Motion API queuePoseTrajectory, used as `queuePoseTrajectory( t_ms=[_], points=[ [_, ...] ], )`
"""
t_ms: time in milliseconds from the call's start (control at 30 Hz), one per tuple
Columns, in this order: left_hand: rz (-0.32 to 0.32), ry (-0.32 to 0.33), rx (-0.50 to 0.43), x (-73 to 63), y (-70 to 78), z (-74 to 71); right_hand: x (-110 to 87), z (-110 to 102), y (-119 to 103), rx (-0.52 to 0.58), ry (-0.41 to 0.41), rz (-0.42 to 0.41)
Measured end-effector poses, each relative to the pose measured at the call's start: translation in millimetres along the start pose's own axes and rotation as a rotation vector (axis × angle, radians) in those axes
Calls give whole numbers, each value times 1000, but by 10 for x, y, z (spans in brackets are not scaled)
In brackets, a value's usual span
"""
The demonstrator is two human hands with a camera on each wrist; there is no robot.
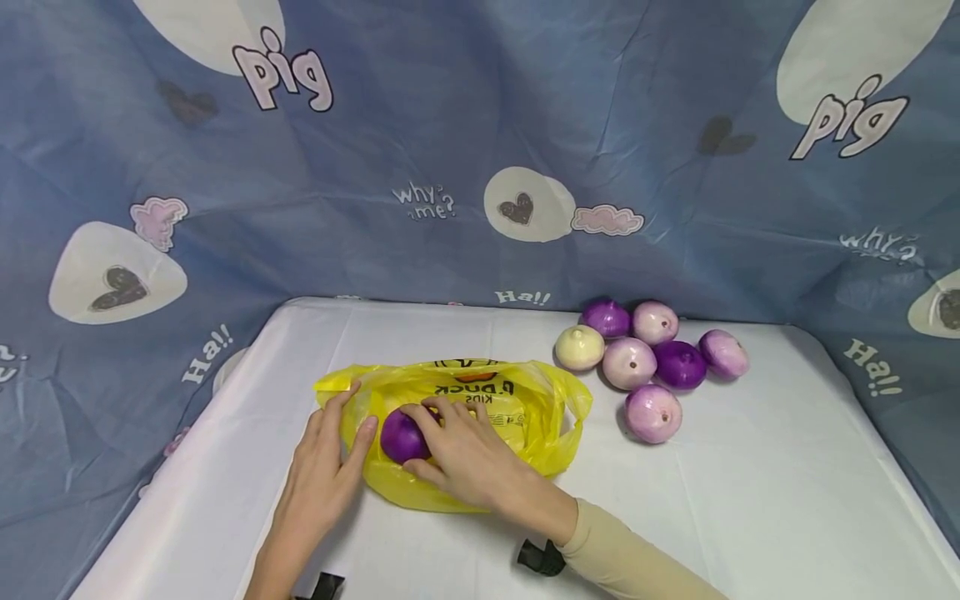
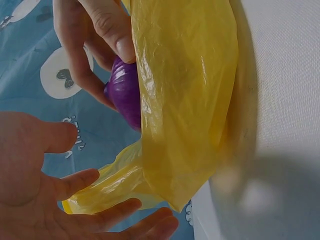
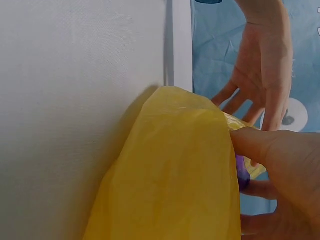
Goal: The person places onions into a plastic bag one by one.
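In the head view a yellow plastic bag (image 1: 465,496) lies with its mouth open on the white table. My right hand (image 1: 476,458) grips a dark purple onion (image 1: 402,437) at the left part of the bag's mouth. The left wrist view has the onion (image 2: 125,95) partly behind the bag's wall, with fingers and thumb about it. My left hand (image 1: 322,471) is at the bag's left end, its fingers spread and relaxed along the rim, and it holds no onion.
Right of the bag, several onions sit in a cluster: a pale one (image 1: 580,347), dark purple ones (image 1: 680,366) and pinkish ones (image 1: 653,414). Behind the white table (image 1: 750,467) hangs a blue printed cloth (image 1: 420,258).
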State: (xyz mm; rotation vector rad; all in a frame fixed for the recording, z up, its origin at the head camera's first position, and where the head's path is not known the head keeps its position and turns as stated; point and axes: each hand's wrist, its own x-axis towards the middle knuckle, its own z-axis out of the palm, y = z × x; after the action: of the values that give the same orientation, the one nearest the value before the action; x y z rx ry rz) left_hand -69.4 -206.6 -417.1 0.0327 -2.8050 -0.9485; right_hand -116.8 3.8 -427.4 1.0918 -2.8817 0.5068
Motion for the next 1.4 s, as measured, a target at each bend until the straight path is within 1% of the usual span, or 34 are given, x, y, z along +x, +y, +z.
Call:
queuePoseTrajectory(
  t_ms=[300,633,1067,1400],
  points=[
    [-23,-28,10,5,3,-12,9,35,44,-6,-29,22],
    [-2,-10,7,-4,-8,16,6,95,59,-32,-54,21],
    [-19,-28,20,-1,17,9,9,107,62,-43,-54,18],
    [-9,-24,14,1,15,15,-6,111,67,-42,-62,27]
  ],
)
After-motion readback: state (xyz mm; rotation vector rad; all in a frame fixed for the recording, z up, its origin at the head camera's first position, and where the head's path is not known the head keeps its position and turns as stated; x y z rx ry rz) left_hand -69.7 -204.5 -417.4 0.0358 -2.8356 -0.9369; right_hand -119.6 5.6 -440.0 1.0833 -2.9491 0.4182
